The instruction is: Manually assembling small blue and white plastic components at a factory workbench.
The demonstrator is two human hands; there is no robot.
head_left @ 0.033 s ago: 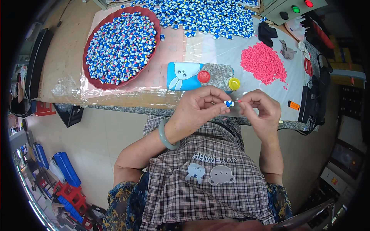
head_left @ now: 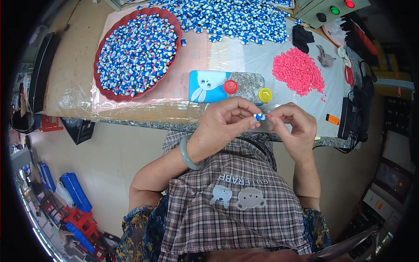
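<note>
Between the thumb and fingertips of my left hand [head_left: 230, 117] is a small blue-and-white piece [head_left: 259, 117] with a bit of yellow. My right hand [head_left: 297, 126] pinches a tiny pink piece [head_left: 269, 115] close to its right side; whether the two touch is too small to tell. Both hands are above the table's front edge. Just beyond them lies a blue pad with a rabbit picture [head_left: 205, 87]. On its speckled right part sit a small red round dish [head_left: 230, 86] and a yellow one [head_left: 265, 94].
A red scalloped tray [head_left: 98, 78] full of blue-and-white pieces stands at the left. More such pieces [head_left: 235, 19] lie heaped at the back. Right of the pad is a pile of pink bits [head_left: 299, 72]. A black cloth [head_left: 302, 38] and a control box with lights [head_left: 334, 11] are at the back right.
My right hand has shifted very slightly left, bringing the pink piece nearer to the blue-and-white piece. My left hand is almost still.
</note>
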